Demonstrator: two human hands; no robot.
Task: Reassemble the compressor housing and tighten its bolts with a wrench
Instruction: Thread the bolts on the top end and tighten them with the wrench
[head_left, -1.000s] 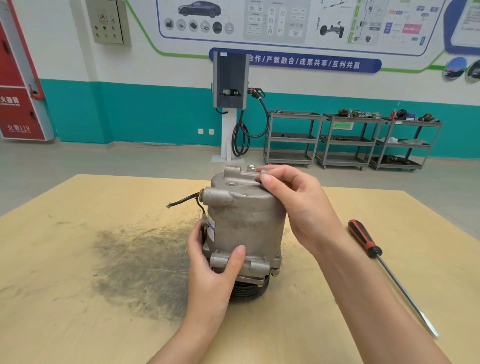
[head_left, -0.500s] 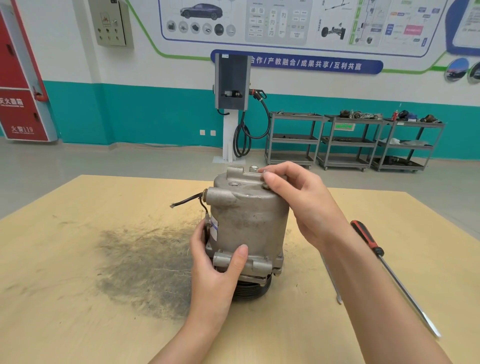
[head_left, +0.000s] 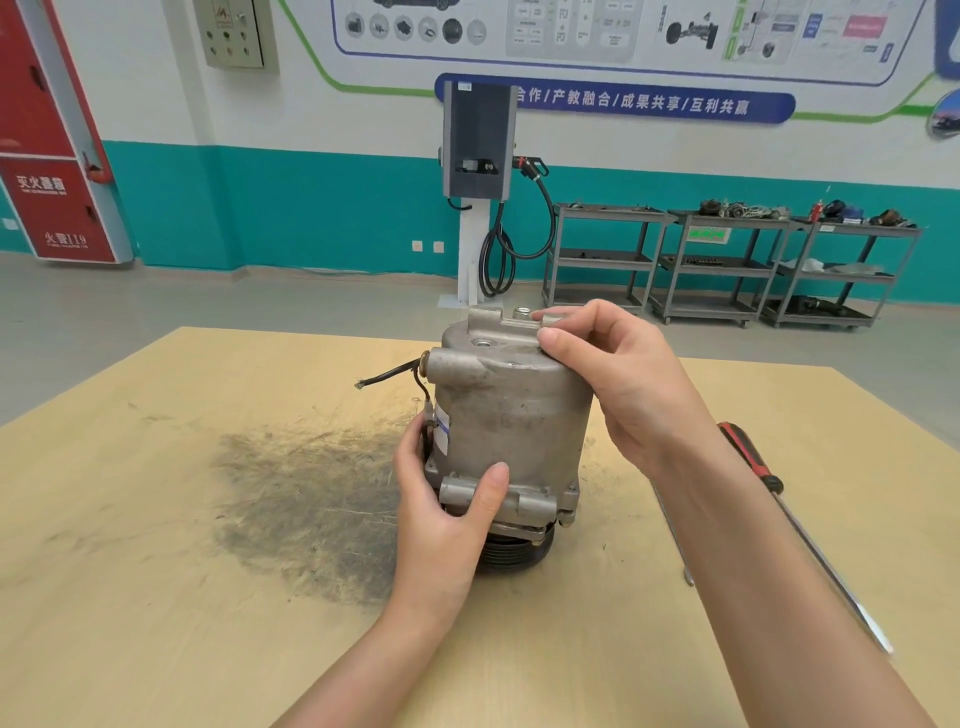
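The grey metal compressor housing (head_left: 514, 415) stands upright on its black pulley in the middle of the wooden table (head_left: 156, 519). My left hand (head_left: 447, 514) grips its lower flange from the front, thumb across a mounting lug. Over the top right rim, my right hand (head_left: 618, 384) pinches with its fingertips at a spot where a bolt would sit; the bolt itself is hidden. A cut black wire (head_left: 389, 374) sticks out to the left. No wrench is in either hand.
A red-and-black-handled screwdriver (head_left: 753, 462) lies to the right of my right forearm, its shaft pointing toward me. A thin metal rod (head_left: 675, 540) lies partly under that forearm. A dark greasy smear (head_left: 306, 504) covers the table left of the compressor. Grey carts stand far behind.
My right fingertips have shifted slightly on the top rim of the housing. The left hand keeps its grip, and the compressor has not moved.
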